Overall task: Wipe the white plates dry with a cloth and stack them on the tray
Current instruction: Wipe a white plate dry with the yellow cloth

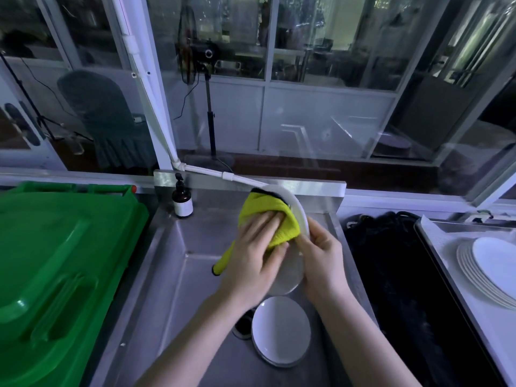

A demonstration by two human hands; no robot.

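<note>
Over the steel sink [178, 275], my right hand [321, 255] grips the edge of a white plate [300, 216] held nearly upright. My left hand [254, 261] presses a yellow-green cloth [268, 216] flat against the plate's face; a corner of the cloth hangs down to the left. Below my hands, another white plate [290, 280] leans in the sink, and a small stack of white plates [280, 331] lies on the sink floor. At the far right, several white plates [491, 269] lie stacked on the metal tray [435, 227].
A brown pump bottle [182, 199] stands at the sink's back left corner. A big green bin lid [61, 261] fills the left side. A dark gap with black cables [396, 275] separates sink and tray. Glass windows rise behind the sink.
</note>
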